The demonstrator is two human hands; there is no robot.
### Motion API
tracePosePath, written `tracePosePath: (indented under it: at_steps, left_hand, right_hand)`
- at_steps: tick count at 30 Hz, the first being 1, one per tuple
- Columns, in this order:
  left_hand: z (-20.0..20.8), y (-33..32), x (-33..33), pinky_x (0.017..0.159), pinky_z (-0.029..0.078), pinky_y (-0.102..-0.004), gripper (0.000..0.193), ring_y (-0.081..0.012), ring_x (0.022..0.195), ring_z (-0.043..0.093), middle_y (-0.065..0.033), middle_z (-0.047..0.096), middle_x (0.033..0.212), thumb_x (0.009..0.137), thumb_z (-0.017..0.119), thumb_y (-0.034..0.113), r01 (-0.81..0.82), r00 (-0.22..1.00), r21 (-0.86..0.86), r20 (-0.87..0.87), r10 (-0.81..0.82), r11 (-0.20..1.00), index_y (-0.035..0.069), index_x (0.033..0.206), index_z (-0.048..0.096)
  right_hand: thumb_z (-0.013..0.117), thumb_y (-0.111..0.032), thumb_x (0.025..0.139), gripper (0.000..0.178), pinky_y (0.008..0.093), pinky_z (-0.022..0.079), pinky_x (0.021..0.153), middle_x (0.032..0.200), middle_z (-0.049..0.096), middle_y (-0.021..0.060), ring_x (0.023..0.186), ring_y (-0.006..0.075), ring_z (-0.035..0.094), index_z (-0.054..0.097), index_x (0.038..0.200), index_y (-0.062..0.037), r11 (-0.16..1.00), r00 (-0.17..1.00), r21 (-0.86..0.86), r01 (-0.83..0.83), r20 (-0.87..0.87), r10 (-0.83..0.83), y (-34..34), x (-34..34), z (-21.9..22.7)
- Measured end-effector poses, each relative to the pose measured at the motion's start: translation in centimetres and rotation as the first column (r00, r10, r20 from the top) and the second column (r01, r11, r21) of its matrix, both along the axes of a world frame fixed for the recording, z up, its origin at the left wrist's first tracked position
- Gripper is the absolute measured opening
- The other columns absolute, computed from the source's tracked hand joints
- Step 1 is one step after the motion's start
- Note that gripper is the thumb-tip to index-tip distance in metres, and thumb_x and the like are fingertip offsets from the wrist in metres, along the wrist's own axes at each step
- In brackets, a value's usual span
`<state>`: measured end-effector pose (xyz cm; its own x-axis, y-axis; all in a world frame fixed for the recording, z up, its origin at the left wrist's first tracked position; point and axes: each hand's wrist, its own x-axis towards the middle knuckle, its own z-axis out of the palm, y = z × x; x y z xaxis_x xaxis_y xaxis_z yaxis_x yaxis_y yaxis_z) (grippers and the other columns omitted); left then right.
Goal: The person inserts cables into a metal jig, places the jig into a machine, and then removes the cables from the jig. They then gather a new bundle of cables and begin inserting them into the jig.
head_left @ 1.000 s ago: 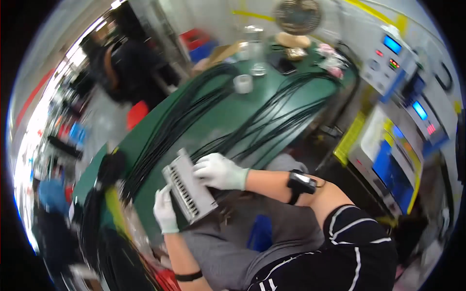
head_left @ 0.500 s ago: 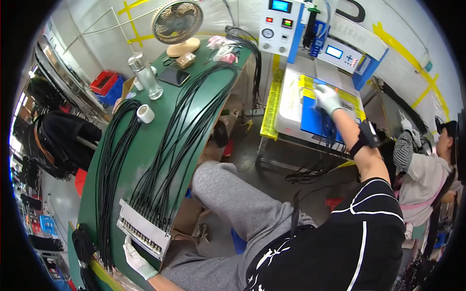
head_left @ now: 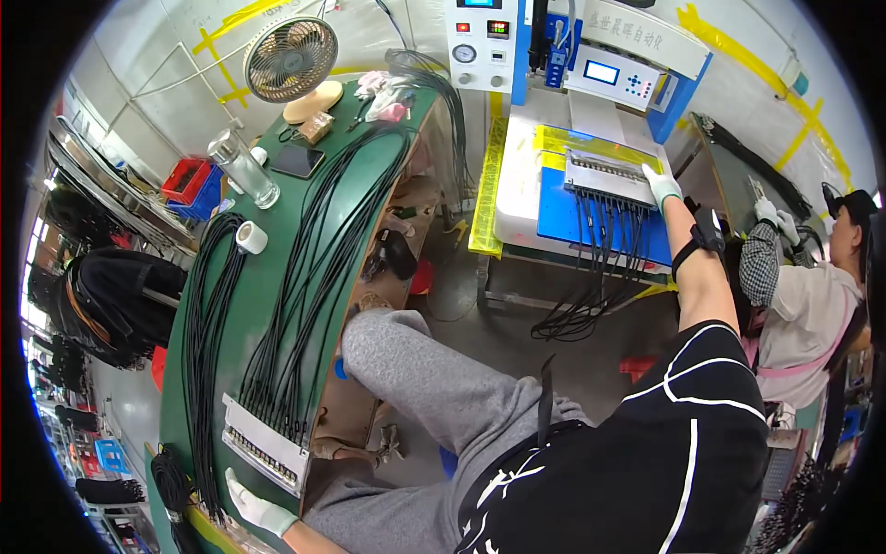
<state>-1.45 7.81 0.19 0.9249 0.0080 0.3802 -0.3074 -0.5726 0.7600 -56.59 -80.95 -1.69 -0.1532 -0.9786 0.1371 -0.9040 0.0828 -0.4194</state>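
Observation:
My left hand [head_left: 258, 508], in a white glove, rests at the near end of the green table, fingers stretched out. Just beyond its fingertips lies a silver metal connector fixture [head_left: 266, 451] with a row of plug ends, from which black cables [head_left: 309, 249] run up the table. My right hand [head_left: 661, 186], also gloved, grips the right end of a second metal fixture [head_left: 609, 179]. That one sits on the blue plate [head_left: 560, 217] of the white bench machine, its cables [head_left: 600, 240] hanging off the front. Part of my right fingers is hidden.
On the table stand a fan [head_left: 292, 61], a glass bottle [head_left: 245, 171], a phone [head_left: 299, 160] and a white tape roll [head_left: 250, 237]; another cable bundle [head_left: 208, 360] lies along its left. The machine's blue frame [head_left: 681, 100] rises behind the plate. At right a co-worker [head_left: 803, 305] sits.
My right hand has moved from above the blue plate to the right end of the fixture there, which now shows clearly. The left hand has drawn slightly away from its fixture. The view has shifted.

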Motion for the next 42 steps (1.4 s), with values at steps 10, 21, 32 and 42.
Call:
tracePosePath:
  at_steps: [10, 21, 32, 42]
  left_hand:
    - [4.6, -6.9, -4.4, 0.111, 0.043, -0.0362, 0.040, -0.0269, 0.126, 0.058, -0.0194, 0.062, 0.135, 0.108, 0.043, 0.017, 0.119, 0.991, -0.541, 0.016, -0.132, 0.832, -0.009, 0.136, 0.056]
    - [7.7, -23.6, -16.2, 0.115, 0.039, -0.0424, 0.057, -0.0297, 0.135, 0.051, -0.0173, 0.052, 0.147, 0.099, 0.064, 0.020, 0.477, 0.431, -0.798, -0.153, -0.889, 0.368, -0.006, 0.146, 0.044]
    - [6.5, -11.7, -16.3, 0.096, 0.057, -0.0415, 0.051, -0.0276, 0.117, 0.064, -0.0156, 0.062, 0.131, 0.094, 0.065, 0.004, -0.112, 0.635, -0.949, -0.297, -0.713, 0.295, -0.003, 0.141, 0.049]
    - [1.6, -5.1, -14.2, 0.080, 0.063, -0.0449, 0.043, -0.0312, 0.105, 0.070, -0.0195, 0.065, 0.125, 0.095, 0.063, 0.004, -0.142, 0.636, -0.957, -0.283, -0.718, 0.252, -0.005, 0.135, 0.053]
  right_hand:
    - [0.056, -0.060, 0.094, 0.064, 0.0402, 0.050, 0.096, 0.127, 0.067, 0.0181, 0.110, 0.0349, 0.066, 0.065, 0.130, -0.0080, 0.990, 0.971, 0.120, -0.072, 0.234, 0.043, 3.0, 2.0, 3.4]
    - [0.071, -0.022, 0.093, 0.029, 0.0329, 0.054, 0.086, 0.100, 0.073, 0.0096, 0.098, 0.0167, 0.067, 0.068, 0.112, 0.0000, 0.348, 0.128, -0.423, -0.837, 0.468, 0.875, 27.6, 25.2, 15.4]
    - [0.068, -0.037, 0.094, 0.038, 0.0389, 0.053, 0.090, 0.103, 0.071, 0.0123, 0.100, 0.0291, 0.068, 0.066, 0.117, -0.0069, -0.424, -0.419, -0.060, -0.904, 0.332, 0.845, 49.5, 49.8, 17.0]
    - [0.059, -0.058, 0.091, 0.054, 0.0450, 0.053, 0.092, 0.102, 0.070, 0.0187, 0.101, 0.0363, 0.067, 0.073, 0.107, -0.0082, -0.716, -0.742, 0.216, -0.663, -0.309, 0.594, 67.4, 65.6, 8.4]
